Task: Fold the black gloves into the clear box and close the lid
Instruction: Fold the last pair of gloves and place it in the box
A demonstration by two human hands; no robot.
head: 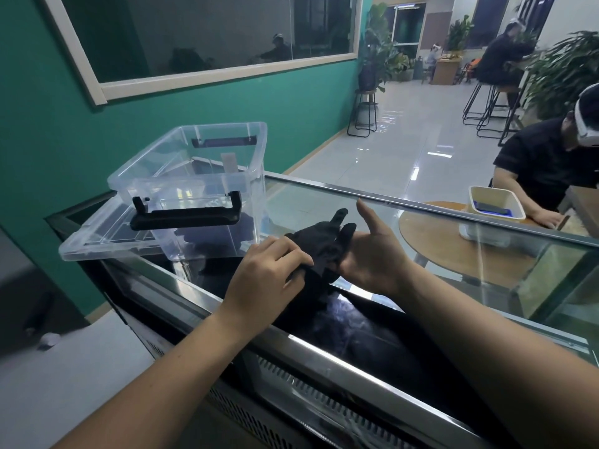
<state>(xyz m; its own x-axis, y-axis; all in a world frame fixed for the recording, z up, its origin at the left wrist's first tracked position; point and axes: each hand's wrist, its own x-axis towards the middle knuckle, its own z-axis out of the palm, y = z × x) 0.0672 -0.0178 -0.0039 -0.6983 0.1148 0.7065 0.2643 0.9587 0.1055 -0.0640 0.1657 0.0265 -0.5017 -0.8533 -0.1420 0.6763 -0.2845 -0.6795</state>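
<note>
A black glove (324, 241) is held above the glass counter top, its fingers pointing up and away. My left hand (272, 270) pinches its cuff end from the left. My right hand (372, 251) supports the glove from underneath on the right, thumb raised. The clear box (201, 176) stands to the left with no lid on it, black handles on its near and far walls. Something dark shows through its near wall at the bottom; I cannot tell what it is. The clear lid (97, 244) lies flat under and beside the box.
The glass counter (421, 205) has a metal rail along its far edge. Beyond it a person in a headset sits at a round wooden table (431, 241) with a white tray (496, 202). A green wall rises on the left.
</note>
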